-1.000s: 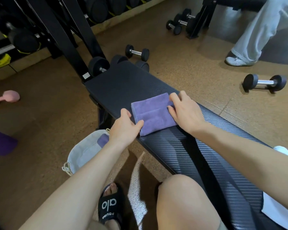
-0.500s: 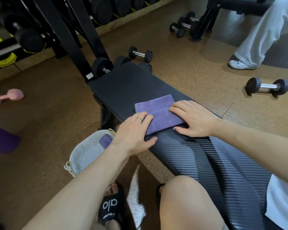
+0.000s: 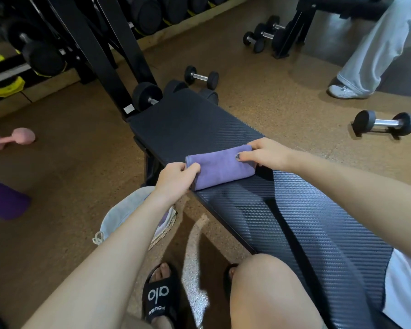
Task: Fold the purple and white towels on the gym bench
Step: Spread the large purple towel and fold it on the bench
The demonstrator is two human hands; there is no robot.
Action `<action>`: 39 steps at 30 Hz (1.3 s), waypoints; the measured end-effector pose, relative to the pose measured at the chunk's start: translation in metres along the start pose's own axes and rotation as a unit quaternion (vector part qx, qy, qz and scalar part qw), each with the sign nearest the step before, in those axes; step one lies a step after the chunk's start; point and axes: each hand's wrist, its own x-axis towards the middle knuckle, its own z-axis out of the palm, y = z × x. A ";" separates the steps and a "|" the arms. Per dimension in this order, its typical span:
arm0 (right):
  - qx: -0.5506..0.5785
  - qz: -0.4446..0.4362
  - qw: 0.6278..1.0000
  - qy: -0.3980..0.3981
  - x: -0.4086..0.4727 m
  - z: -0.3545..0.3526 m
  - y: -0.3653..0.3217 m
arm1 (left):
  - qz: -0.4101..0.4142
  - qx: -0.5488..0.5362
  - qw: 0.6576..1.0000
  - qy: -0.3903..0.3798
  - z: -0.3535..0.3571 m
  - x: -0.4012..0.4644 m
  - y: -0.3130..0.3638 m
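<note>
Purple towel [image 3: 220, 168] in both hands

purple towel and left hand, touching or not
Touching. The head view shows the left hand pinching the purple towel's near end, fingers curled over its edge.

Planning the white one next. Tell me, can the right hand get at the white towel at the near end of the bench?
Probably yes, once it lets go: the right hand now pinches the purple towel, and bare bench lies between it and the white towel.

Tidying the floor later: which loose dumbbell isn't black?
The pink dumbbell at the far left floor edge; the loose ones near the bench and at right are black with metal handles.
</note>
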 end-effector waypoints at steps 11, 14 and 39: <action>-0.037 0.072 0.992 -0.092 -0.008 0.019 -0.025 | -0.190 -0.169 0.961 -0.112 -0.017 -0.018 -0.014; -0.017 0.093 0.990 -0.103 -0.014 0.027 -0.027 | -0.210 -0.269 0.930 -0.136 -0.019 -0.027 -0.012; 0.248 0.025 0.890 -0.382 0.056 0.235 -0.143 | -0.114 -0.214 0.970 0.002 -0.178 0.003 -0.130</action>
